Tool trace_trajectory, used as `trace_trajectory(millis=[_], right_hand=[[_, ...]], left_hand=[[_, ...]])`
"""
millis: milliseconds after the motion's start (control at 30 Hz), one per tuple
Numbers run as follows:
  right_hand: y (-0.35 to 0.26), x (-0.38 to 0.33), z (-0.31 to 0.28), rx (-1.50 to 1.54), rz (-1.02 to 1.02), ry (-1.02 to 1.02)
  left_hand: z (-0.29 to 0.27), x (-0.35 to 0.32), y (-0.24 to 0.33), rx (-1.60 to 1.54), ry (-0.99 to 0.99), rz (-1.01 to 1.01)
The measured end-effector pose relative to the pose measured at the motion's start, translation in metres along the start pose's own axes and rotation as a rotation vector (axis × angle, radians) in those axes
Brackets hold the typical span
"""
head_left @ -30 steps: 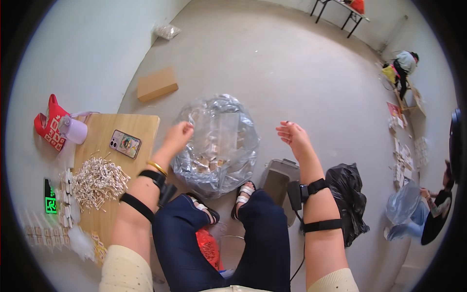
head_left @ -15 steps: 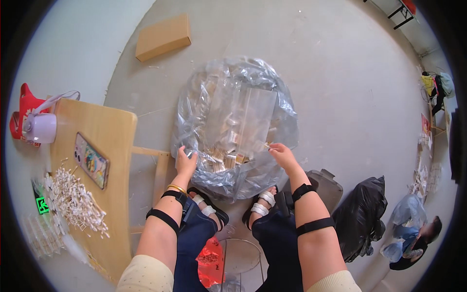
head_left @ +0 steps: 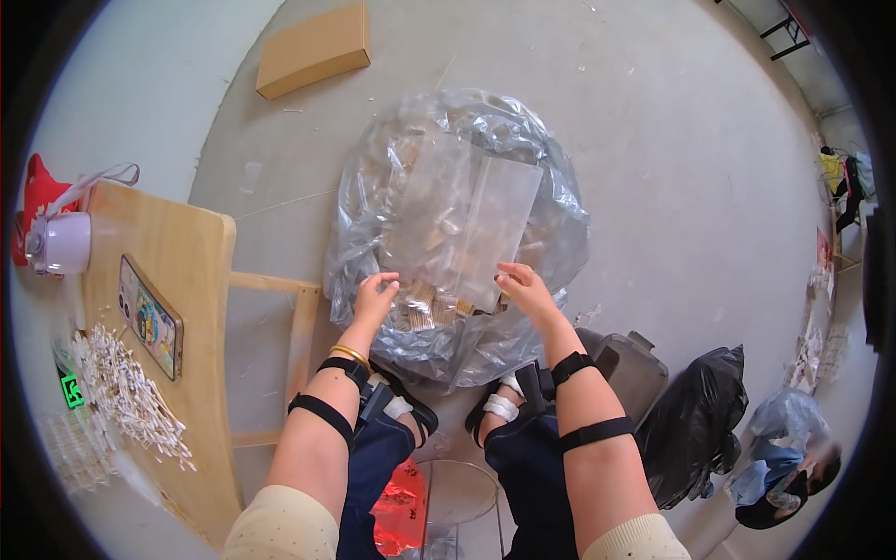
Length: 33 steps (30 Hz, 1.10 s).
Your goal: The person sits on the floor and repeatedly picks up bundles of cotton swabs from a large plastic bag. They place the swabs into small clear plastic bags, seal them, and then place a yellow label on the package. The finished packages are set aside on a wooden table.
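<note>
Near the rim of the sack [head_left: 434, 352], left grip [head_left: 374, 299] gapes; well apart, right grip [head_left: 530, 293] is unclear

Left hand [head_left: 376, 299] and right hand [head_left: 525, 287] over a clear plastic bag [head_left: 566, 224] (packets [head_left: 425, 308] inside)

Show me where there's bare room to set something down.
Mostly bare floor lies right of the clear bag, beyond the bin and black bag. The table has a bare strip between phone and right edge. Swabs crowd its left side; packets crowd the clear bag.
</note>
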State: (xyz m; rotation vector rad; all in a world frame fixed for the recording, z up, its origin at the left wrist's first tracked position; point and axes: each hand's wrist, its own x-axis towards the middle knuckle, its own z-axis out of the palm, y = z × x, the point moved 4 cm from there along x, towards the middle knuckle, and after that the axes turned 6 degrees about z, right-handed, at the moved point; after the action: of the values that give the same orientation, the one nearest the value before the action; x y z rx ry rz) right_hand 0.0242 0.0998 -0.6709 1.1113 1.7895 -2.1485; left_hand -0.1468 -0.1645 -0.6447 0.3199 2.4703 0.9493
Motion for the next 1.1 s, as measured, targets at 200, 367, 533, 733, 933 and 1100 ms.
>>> trace_trajectory(millis=[200, 367, 533, 733, 933, 1100], right_hand=[[-0.009, -0.007, 0.015, -0.003, -0.017, 0.037], [-0.038, -0.015, 0.033, -0.069, -0.041, 0.271], [-0.083, -0.036, -0.007, -0.074, -0.265, 0.427], [-0.206, -0.214, -0.019, 0.162, -0.388, 0.119], [-0.23, -0.413, -0.037, 0.286, -0.413, 0.12], [-0.232, -0.502, -0.034, 0.365, -0.465, 0.135]], left_hand=[[0.014, -0.004, 0.027, -0.1, -0.118, 0.07], [0.014, -0.019, 0.055, -0.556, -0.168, -0.07], [0.012, -0.059, 0.106, -0.7, 0.036, -0.202], [-0.006, -0.144, 0.18, -0.981, -0.682, -0.359], [-0.013, -0.264, 0.254, -1.39, -0.985, -0.135], [-0.053, -0.34, 0.294, -1.676, -0.819, 0.01]])
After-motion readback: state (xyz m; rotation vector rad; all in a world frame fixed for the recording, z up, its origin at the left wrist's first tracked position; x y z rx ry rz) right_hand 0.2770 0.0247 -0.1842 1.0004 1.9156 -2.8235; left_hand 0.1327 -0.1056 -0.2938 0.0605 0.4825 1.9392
